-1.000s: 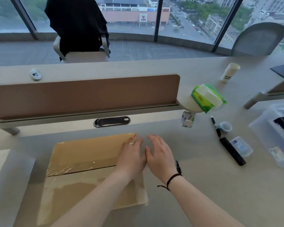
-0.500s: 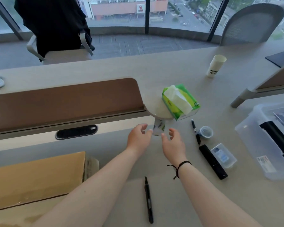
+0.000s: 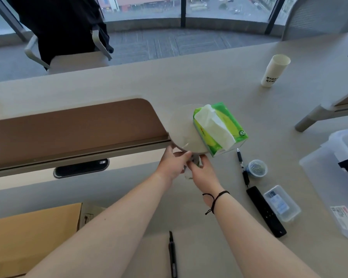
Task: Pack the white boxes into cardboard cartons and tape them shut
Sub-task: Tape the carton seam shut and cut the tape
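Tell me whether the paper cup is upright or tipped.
Upright. The cup stands on its base on the desk, open rim on top.

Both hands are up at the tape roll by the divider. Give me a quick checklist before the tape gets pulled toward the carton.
1. Left hand at the large clear tape roll: ok, fingers curl at its lower edge.
2. Right hand on the hanging tape end: cannot tell, the left hand and roll hide the pinch.
3. Brown cardboard carton within view: ok, at lower left, partly cropped.
4. Carton flaps closed: cannot tell, only part of its top shows.
5. Green tissue pack clear of the roll: not ok, it sits against the roll's right side.
6. Black pen out of the path: not ok, it lies on the beige desk between the arms.
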A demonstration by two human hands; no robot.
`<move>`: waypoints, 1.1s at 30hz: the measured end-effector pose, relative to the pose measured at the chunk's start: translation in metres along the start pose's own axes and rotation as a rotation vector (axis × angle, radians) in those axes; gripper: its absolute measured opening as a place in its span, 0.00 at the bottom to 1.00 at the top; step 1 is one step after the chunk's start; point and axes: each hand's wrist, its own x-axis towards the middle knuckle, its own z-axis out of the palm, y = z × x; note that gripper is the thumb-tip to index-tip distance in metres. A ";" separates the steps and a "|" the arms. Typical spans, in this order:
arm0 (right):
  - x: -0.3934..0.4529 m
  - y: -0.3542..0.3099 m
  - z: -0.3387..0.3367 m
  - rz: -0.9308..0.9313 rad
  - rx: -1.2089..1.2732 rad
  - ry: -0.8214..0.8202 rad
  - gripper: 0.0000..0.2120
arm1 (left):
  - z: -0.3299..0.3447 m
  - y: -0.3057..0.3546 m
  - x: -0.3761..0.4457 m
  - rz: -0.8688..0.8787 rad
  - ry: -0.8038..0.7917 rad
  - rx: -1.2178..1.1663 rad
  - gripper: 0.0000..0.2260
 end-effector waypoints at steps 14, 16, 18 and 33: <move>-0.010 -0.018 0.009 0.240 0.185 0.165 0.11 | -0.008 0.025 -0.009 -0.130 0.025 0.084 0.06; -0.012 -0.025 0.010 0.252 0.212 0.170 0.11 | -0.008 0.031 -0.012 -0.128 0.032 0.091 0.07; -0.015 -0.031 0.009 0.272 0.237 0.175 0.11 | -0.007 0.034 -0.016 -0.126 0.040 0.087 0.08; -0.035 -0.077 -0.004 0.117 0.279 0.179 0.07 | -0.003 0.075 -0.049 0.143 0.038 0.047 0.07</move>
